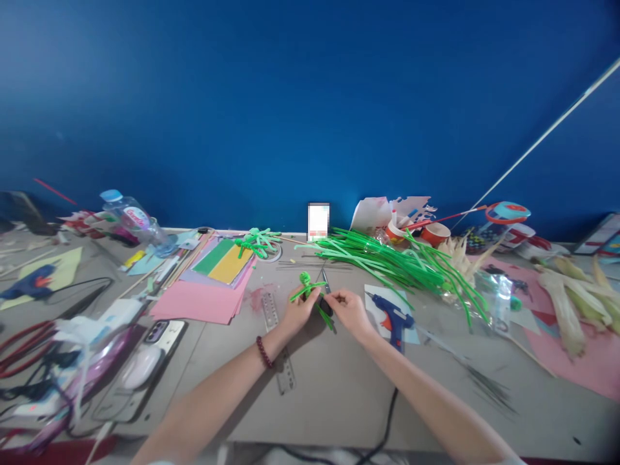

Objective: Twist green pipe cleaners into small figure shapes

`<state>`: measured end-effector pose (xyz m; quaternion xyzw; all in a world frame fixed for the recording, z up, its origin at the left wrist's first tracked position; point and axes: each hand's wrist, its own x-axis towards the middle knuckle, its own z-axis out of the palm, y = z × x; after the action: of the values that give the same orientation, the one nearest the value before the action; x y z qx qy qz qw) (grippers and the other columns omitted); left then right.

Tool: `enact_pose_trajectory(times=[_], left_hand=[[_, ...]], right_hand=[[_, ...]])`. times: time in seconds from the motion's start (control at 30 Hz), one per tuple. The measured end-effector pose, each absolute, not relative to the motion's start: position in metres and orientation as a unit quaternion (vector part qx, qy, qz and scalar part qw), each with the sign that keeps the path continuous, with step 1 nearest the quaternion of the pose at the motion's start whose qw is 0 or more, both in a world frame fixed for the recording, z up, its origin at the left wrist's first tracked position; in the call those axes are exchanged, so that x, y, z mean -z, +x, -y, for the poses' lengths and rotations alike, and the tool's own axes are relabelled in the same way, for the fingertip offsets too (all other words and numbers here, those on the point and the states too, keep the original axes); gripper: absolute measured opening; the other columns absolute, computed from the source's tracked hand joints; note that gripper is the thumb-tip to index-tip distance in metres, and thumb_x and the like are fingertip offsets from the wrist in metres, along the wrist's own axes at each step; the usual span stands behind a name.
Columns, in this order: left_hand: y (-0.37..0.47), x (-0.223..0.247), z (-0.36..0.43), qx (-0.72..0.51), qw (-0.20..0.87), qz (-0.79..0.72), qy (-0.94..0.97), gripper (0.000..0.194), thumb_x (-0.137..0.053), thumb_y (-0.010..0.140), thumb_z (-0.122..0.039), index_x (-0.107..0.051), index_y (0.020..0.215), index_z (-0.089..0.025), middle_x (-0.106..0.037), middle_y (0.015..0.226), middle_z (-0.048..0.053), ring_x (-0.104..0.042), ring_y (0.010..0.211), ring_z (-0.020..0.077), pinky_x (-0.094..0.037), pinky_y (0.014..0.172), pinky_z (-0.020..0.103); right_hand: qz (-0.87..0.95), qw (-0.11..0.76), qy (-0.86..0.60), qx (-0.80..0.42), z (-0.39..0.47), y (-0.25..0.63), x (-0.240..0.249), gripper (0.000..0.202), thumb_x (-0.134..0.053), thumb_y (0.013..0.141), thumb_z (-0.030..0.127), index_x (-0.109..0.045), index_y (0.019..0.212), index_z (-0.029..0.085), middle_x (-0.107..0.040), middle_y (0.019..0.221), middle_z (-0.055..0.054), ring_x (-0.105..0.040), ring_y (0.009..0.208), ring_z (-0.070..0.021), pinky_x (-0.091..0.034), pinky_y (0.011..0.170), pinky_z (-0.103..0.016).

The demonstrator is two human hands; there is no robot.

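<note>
A small green pipe-cleaner figure (305, 278) with a round coiled head is gripped by the fingers of my left hand (301, 312). Thin green limbs stick out on both sides of it and below my fingers. Close on its right, my right hand (347, 311) is closed in a pinch, fingertips almost touching my left ones. What lies in that pinch is too small to tell. Scissors (326, 279) with dark handles lie on the table behind and between my hands. A clear ruler (278, 349) passes beneath my left wrist.
Green pipe cleaners (397, 258) are heaped at the back right. A blue glue gun (394, 318) rests on white paper right of my hand, its cord running toward me. Leftward are pink paper sheets (203, 301), a phone (140, 371) and a bottle (135, 216).
</note>
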<state>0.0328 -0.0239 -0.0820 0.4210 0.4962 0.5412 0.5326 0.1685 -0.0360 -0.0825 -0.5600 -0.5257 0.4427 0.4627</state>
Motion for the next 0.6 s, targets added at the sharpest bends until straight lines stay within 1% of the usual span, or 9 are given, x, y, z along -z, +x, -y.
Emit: enact_pose_trajectory(times=[0.1, 0.2, 0.3, 0.4, 0.53, 0.6], left_hand=[[0.032, 0.081, 0.024, -0.538, 0.525, -0.512, 0.416, 0.021, -0.075, 0.062, -0.034, -0.060, 0.058, -0.019, -0.050, 0.049, -0.004, -0.041, 0.047, 0.0102, -0.033, 0.050, 0.025], [0.031, 0.082, 0.023, -0.540, 0.520, -0.513, 0.418, 0.026, -0.074, 0.062, -0.037, -0.056, 0.055, -0.019, -0.046, 0.047, -0.005, -0.040, 0.046, 0.0098, -0.031, 0.049, 0.025], [0.030, 0.086, 0.020, -0.540, 0.521, -0.520, 0.408, 0.028, -0.073, 0.063, -0.040, -0.056, 0.057, -0.018, -0.048, 0.048, -0.005, -0.042, 0.046, 0.0099, -0.031, 0.048, 0.025], [0.030, 0.092, 0.016, -0.537, 0.520, -0.548, 0.375, 0.030, -0.071, 0.063, -0.045, -0.058, 0.062, -0.018, -0.049, 0.049, -0.005, -0.041, 0.044, 0.0093, -0.031, 0.047, 0.025], [0.030, 0.094, 0.014, -0.537, 0.512, -0.563, 0.364, 0.032, -0.068, 0.066, -0.046, -0.055, 0.060, -0.018, -0.044, 0.047, -0.007, -0.039, 0.042, 0.0087, -0.029, 0.046, 0.024], [0.028, 0.091, 0.015, -0.535, 0.521, -0.548, 0.377, 0.031, -0.069, 0.066, -0.044, -0.054, 0.058, -0.018, -0.044, 0.046, -0.007, -0.039, 0.042, 0.0087, -0.029, 0.046, 0.025]], right_hand=[[0.531, 0.443, -0.574, -0.437, 0.034, 0.170, 0.085, 0.028, -0.060, 0.069, 0.044, -0.062, 0.061, 0.017, -0.057, 0.051, 0.000, -0.047, 0.044, -0.0112, -0.034, 0.041, -0.021], [0.530, 0.435, -0.571, -0.452, 0.032, 0.170, 0.089, 0.028, -0.058, 0.070, 0.043, -0.061, 0.062, 0.017, -0.054, 0.049, 0.001, -0.042, 0.040, -0.0095, -0.030, 0.037, -0.021], [0.519, 0.431, -0.569, -0.471, 0.032, 0.169, 0.091, 0.029, -0.059, 0.069, 0.045, -0.059, 0.060, 0.017, -0.050, 0.046, 0.002, -0.037, 0.036, -0.0077, -0.028, 0.035, -0.021], [0.504, 0.439, -0.572, -0.476, 0.033, 0.168, 0.090, 0.031, -0.060, 0.068, 0.048, -0.059, 0.062, 0.017, -0.048, 0.045, 0.004, -0.035, 0.034, -0.0068, -0.026, 0.034, -0.020], [0.511, 0.437, -0.572, -0.470, 0.035, 0.169, 0.089, 0.033, -0.058, 0.070, 0.050, -0.058, 0.065, 0.017, -0.045, 0.043, 0.005, -0.035, 0.034, -0.0072, -0.027, 0.035, -0.020], [0.530, 0.431, -0.574, -0.451, 0.035, 0.170, 0.087, 0.033, -0.057, 0.071, 0.049, -0.059, 0.067, 0.017, -0.049, 0.045, 0.004, -0.039, 0.036, -0.0085, -0.029, 0.036, -0.021]])
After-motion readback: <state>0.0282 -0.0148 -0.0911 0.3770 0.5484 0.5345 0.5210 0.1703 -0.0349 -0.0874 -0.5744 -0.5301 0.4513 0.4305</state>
